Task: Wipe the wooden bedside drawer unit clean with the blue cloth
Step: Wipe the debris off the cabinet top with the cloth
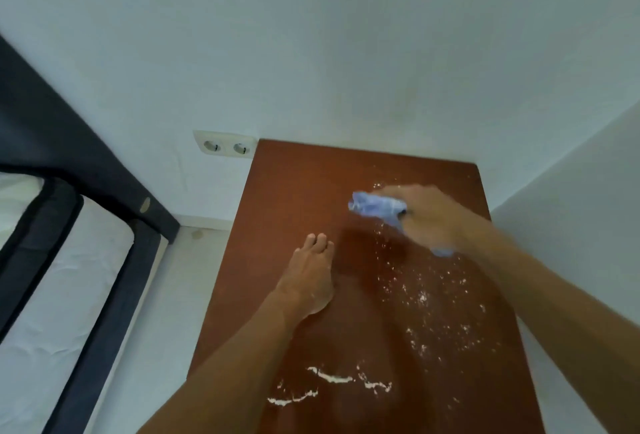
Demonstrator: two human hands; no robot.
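Observation:
The reddish-brown wooden top of the drawer unit [294,184] fills the middle of the view and stands against a white wall. White powder [420,298] is scattered over its right half, with thicker white streaks [329,378] near the front. My right hand [433,219] grips the bunched blue cloth [375,207] at the far right part of the top, and it looks motion-blurred. My left hand [311,278] rests flat on the top's left middle, fingers straight and together.
A double wall socket [225,147] sits on the wall just left of the unit's back corner. A dark bed frame [86,163] with a white mattress [62,312] stands to the left. A white wall [571,208] runs close along the unit's right side.

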